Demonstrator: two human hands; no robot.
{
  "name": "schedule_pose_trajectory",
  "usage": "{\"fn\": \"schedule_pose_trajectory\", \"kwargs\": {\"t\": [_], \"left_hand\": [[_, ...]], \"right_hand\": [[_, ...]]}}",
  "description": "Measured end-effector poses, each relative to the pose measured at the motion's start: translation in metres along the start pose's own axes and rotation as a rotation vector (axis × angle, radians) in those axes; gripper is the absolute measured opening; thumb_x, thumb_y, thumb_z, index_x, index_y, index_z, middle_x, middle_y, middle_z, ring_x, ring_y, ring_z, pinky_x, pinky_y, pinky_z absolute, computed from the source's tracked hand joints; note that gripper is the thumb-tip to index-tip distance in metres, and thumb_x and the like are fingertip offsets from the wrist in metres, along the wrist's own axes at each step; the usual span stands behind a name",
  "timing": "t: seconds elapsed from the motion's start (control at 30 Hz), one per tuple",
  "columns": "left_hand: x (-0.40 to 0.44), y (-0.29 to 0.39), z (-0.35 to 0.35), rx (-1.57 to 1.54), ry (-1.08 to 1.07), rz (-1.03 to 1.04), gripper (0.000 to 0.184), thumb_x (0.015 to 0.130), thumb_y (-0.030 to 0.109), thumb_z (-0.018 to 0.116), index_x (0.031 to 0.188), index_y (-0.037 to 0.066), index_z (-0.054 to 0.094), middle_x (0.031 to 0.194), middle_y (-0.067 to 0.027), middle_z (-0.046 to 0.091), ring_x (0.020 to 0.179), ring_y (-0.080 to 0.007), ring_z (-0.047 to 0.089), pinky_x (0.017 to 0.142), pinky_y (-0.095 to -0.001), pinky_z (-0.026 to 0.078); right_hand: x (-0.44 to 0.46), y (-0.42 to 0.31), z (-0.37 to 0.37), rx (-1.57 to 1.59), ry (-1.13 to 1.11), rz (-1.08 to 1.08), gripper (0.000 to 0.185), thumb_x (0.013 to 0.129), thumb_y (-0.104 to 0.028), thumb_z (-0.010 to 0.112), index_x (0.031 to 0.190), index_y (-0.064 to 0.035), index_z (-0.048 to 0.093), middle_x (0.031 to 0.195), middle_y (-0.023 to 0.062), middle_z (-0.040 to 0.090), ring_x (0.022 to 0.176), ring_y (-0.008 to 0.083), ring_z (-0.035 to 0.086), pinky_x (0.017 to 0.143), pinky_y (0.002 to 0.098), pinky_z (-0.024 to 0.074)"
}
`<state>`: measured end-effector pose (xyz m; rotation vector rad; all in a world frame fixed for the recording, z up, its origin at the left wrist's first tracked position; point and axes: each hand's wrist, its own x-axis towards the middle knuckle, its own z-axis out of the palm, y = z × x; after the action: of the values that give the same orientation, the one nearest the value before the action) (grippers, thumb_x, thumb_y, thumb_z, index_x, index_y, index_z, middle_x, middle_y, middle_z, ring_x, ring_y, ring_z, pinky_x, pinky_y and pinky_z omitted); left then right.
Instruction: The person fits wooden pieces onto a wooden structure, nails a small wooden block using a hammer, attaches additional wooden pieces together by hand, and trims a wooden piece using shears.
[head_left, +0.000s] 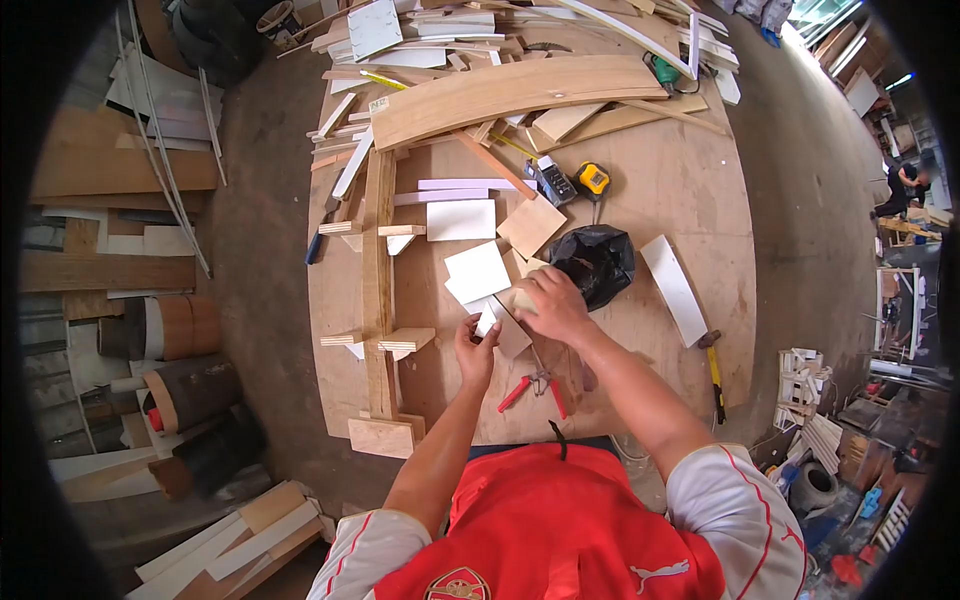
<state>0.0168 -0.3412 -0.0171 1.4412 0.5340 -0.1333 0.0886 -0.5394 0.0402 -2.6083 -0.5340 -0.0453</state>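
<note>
My left hand (477, 352) is closed on a small white-faced board (488, 318), thumb and fingers at its lower edge. My right hand (553, 302) has its fingers curled around a small pale piece (523, 300), mostly hidden, which looks like wood. Between the hands lies a brownish board (512, 335). White square panels (478, 272) rest just beyond my left hand. A black plastic bag (594, 266) stands open beside my right hand. Nearer my body are red-handled pliers (533, 388).
Left on the table is a long wooden frame (378, 270) with crosspieces. A curved plank (520, 95) and offcuts fill the far side. A yellow tape measure (593, 180), a dark measuring device (555, 183), a white board (674, 290) and a hammer (714, 375) lie around.
</note>
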Motion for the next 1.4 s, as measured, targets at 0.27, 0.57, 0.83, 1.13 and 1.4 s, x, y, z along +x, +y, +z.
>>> {"fn": "schedule_pose_trajectory", "kwargs": {"t": [0.27,0.57,0.83,1.13,1.4], "left_hand": [[0.003,0.01,-0.017,-0.02,-0.018,-0.004,0.042,0.092,0.012,0.082,0.126,-0.004,0.063,0.107,-0.0086,0.07,0.085,-0.0124,0.066,0.072,-0.0281,0.059],[-0.011,0.012,-0.025,0.083,-0.052,-0.014,0.049,0.092,0.021,0.082,0.127,-0.008,0.065,0.097,-0.0112,0.071,0.08,-0.0139,0.068,0.071,-0.0284,0.059],[-0.042,-0.003,-0.041,-0.004,-0.133,-0.02,0.038,0.097,0.018,0.077,0.126,-0.005,0.068,0.099,-0.0116,0.072,0.081,-0.0146,0.07,0.072,-0.0294,0.062],[-0.129,0.023,-0.064,-0.207,-0.314,-0.118,0.036,0.101,0.013,0.071,0.131,-0.005,0.064,0.118,-0.0137,0.07,0.098,-0.0225,0.073,0.083,-0.0344,0.063],[-0.192,0.041,-0.113,-0.229,-0.369,-0.08,0.023,0.102,0.008,0.068,0.123,-0.001,0.066,0.111,-0.0078,0.073,0.094,-0.0187,0.072,0.085,-0.0361,0.061]], "right_hand": [[-0.015,0.014,0.011,-0.207,-0.328,0.237,0.077,0.081,-0.025,0.08,0.153,-0.0229,0.051,0.167,0.0149,0.036,0.154,0.0351,0.035,0.113,0.0617,0.0405],[-0.045,0.012,0.011,-0.344,0.097,0.177,0.059,0.086,-0.016,0.067,0.145,-0.0167,0.057,0.14,0.0147,0.065,0.129,0.0379,0.058,0.111,0.0603,0.0383],[-0.063,-0.04,-0.034,0.313,0.283,0.496,0.044,0.095,-0.016,0.071,0.137,-0.006,0.06,0.107,0.0166,0.076,0.092,0.034,0.069,0.086,0.0445,0.0532],[-0.137,-0.11,-0.046,1.277,0.179,0.673,0.029,0.109,-0.026,0.059,0.136,-0.0149,0.061,0.098,0.0017,0.07,0.07,0.0085,0.064,0.05,0.0231,0.0484],[-0.196,-0.179,-0.05,1.189,-0.074,0.504,0.052,0.091,-0.024,0.082,0.136,-0.0057,0.062,0.104,0.0055,0.073,0.082,0.0093,0.067,0.055,0.0236,0.0496]]}}
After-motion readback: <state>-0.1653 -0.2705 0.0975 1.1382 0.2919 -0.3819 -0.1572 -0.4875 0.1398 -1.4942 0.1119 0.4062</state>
